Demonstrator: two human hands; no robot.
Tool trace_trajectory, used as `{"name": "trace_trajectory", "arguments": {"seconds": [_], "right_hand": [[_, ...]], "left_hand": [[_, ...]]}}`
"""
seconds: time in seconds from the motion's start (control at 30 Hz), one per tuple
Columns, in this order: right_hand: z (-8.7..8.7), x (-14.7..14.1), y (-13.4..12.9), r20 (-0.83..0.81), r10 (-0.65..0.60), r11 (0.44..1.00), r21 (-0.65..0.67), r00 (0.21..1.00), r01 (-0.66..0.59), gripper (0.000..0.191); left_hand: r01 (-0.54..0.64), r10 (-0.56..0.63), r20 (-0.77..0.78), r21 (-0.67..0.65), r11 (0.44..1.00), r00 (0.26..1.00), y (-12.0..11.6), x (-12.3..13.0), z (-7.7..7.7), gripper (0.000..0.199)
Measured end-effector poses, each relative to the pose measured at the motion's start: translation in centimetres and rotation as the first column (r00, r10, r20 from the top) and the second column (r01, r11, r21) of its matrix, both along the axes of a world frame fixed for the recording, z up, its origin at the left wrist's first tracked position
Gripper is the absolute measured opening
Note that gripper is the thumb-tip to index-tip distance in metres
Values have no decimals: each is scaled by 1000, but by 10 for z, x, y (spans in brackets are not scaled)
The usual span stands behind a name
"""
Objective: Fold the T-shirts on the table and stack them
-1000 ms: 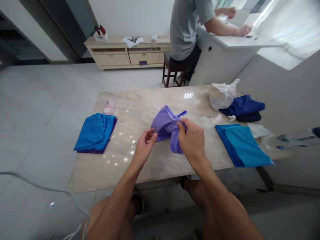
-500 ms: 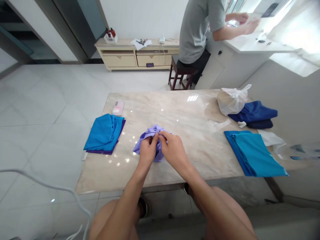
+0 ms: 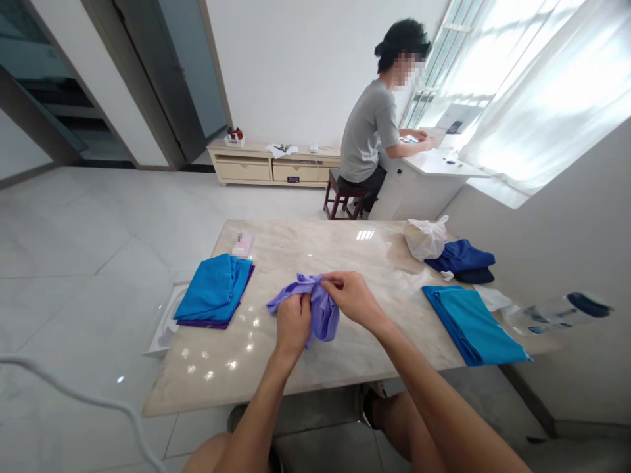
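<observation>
Lavender cloth bunched between two hands, folded stacks on either side

In the head view, a lavender piece of soft, thin cloth (image 3: pixel 325 322) is at the centre of the frame, over a pale, glossy, marble-patterned desk (image 3: pixel 384 335); the left hand (image 3: pixel 293 322) is clamped on its gathered middle, thumb and fingers closed together; the right hand (image 3: pixel 351 299) pinches its upper edge between thumb and fingertips, just beside the left hand; one part of the cloth spreads to the left, while a loose fold hangs below the right hand.

As for progress, the lavender cloth is crumpled and not laid flat, so I judge its handling to be partway and not finished; how much of it remains, its bunched shape does not tell.

The other cloths look more settled: a bright blue folded cloth (image 3: pixel 210 286) rests on a dark purple folded cloth (image 3: pixel 217 324) at the left of the frame, both untouched; a teal-blue folded cloth (image 3: pixel 476 325) lies in layers at the right of the frame, also apart from both hands; behind it, towards the upper right, a navy crumpled cloth (image 3: pixel 461 257) sits beside a knotted white plastic bag (image 3: pixel 424 238); neither is being handled.
</observation>
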State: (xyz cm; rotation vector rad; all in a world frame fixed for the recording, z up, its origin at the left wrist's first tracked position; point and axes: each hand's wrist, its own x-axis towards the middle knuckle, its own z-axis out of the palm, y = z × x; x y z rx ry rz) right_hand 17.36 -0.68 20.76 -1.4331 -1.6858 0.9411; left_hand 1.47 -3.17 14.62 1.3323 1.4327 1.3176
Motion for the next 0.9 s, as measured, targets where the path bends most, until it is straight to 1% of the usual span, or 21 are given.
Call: {"name": "trace_trajectory", "arguments": {"seconds": [0.07, 0.1, 0.13, 0.2, 0.27, 0.33, 0.4, 0.5, 0.6, 0.67, 0.77, 0.9], "right_hand": [[13, 1, 8, 17, -19, 999, 48, 1000, 18, 25], [14, -1, 10, 9, -33, 997, 71, 999, 32, 25], [11, -4, 12, -17, -46, 996, 81, 999, 47, 25], [-5, -13, 11, -106, -76, 995, 56, 991, 82, 26], [-30, -23, 5, -186, -101, 995, -19, 977, 99, 27], [-50, -31, -2, -213, -88, 993, -95, 973, 69, 24], [-59, -34, -5, -206, -45, 991, -130, 978, 18, 22], [-55, -28, -2, -112, 20, 991, -132, 993, -35, 22], [-48, -14, 2, 91, 57, 991, -125, 994, -45, 16], [-47, -5, 0, 190, 73, 992, -117, 979, -51, 14], [-48, 7, -11, 251, 97, 990, -125, 963, -66, 16], [-46, 23, -26, 254, 129, 988, -115, 959, -103, 17]], "left_hand": [[15, -15, 47, 1, 1000, 999, -1, -5, 3, 25], [32, -32, 77, -4, 999, 997, -1, -8, 3, 27], [57, -55, 103, -15, 998, 993, 0, -10, 2, 30], [111, -102, 134, -57, 992, 986, 3, -15, -5, 37], [170, -154, 133, -116, 979, 979, 6, -20, -14, 43], [209, -193, 111, -165, 964, 975, 9, -23, -22, 47], [209, -195, 93, -189, 959, 977, 11, -22, -26, 49], [187, -160, 140, -200, 962, 977, 15, -15, -26, 50], [186, -124, 275, -211, 960, 953, 16, -1, -26, 48], [181, -102, 318, -229, 956, 943, 14, 10, -28, 48], [184, -114, 277, -241, 953, 954, 5, 24, -32, 50], [186, -142, 248, -165, 969, 958, -8, 34, -33, 51]]}}
